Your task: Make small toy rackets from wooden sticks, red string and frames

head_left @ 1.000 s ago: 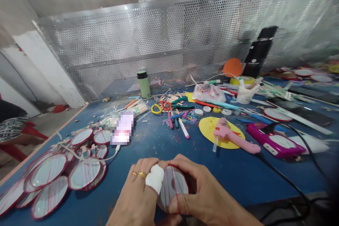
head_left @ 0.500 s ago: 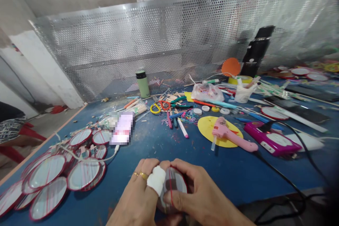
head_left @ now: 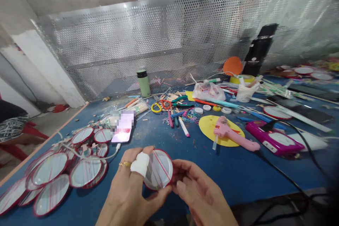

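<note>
My left hand (head_left: 132,183), with rings and a white wrap on one finger, is closed on a round red-rimmed disc (head_left: 162,168). The disc's pale, glossy face is tilted up toward me, and a red line runs slantwise across it. At the disc's right edge, my right hand (head_left: 198,190) has its fingers curled against the rim; its fingertips are partly hidden. To the left lies a pile of similar red-rimmed discs (head_left: 51,194), overlapping one another. A lit phone (head_left: 123,127) with a white cable rests beyond my left hand.
A pink glue gun (head_left: 233,136) lies on a yellow disc (head_left: 205,127), beside a magenta power strip (head_left: 275,141). Pliers (head_left: 156,107), markers (head_left: 184,127) and sticks are scattered mid-table. Behind stand a green bottle (head_left: 143,84), a white cup (head_left: 244,93) and a perforated metal panel (head_left: 119,49).
The disc has turned so its face shows more fully, and it has moved slightly up and left with my left hand. My right thumb has come off its face to the rim.
</note>
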### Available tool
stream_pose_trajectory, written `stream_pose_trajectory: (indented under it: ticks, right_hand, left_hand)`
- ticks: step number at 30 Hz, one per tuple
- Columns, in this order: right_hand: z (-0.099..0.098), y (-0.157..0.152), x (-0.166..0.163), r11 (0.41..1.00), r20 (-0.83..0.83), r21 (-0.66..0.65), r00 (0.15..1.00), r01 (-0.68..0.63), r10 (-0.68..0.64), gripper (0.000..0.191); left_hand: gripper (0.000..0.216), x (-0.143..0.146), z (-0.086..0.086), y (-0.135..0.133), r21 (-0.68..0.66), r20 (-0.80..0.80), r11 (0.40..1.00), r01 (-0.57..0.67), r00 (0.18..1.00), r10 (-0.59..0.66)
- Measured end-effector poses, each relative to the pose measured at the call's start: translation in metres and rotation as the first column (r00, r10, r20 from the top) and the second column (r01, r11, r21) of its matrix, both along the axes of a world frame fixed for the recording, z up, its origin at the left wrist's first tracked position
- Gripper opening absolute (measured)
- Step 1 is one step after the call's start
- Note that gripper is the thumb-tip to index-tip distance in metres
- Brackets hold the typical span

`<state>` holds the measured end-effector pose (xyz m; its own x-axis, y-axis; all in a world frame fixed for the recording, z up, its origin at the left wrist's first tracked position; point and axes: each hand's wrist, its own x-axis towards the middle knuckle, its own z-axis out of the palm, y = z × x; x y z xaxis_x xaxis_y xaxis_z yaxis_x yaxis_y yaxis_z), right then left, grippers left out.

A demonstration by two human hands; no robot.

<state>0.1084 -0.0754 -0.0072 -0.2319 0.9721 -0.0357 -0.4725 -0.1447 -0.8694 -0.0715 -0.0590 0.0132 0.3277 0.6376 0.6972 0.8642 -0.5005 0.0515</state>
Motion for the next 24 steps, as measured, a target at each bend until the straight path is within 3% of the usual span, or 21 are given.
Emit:
stream_pose_trajectory:
  ticks: [7, 14, 21, 24]
  right_hand:
    - [-0.006, -0.003, -0.004, 0.995, -0.038, 0.0, 0.994, 0.105, -0.105, 0.048]
    - [-0.025, 0.004, -0.01, 0.991, -0.072, 0.112, 0.996, 0.067, -0.059, 0.058]
    - [-0.015, -0.009, -0.012, 0.965, 0.112, 0.237, 0.984, 0.11, -0.139, 0.068]
    - [-0.013, -0.011, -0.01, 0.946, 0.193, 0.292, 0.96, 0.14, -0.202, 0.069]
  left_hand:
    - [0.069, -0.004, 0.0, 0.001, 0.038, -0.063, 0.999, -0.019, 0.998, 0.022]
    - [0.071, -0.004, -0.001, 0.001, -0.032, -0.107, 0.999, 0.018, 0.994, -0.021]
    - [0.068, -0.001, 0.005, 0.0, -0.08, -0.159, 0.997, -0.007, 0.987, -0.006]
    - [0.065, 0.003, 0.011, 0.0, 0.0, -0.168, 1.0, 0.01, 0.986, -0.01]
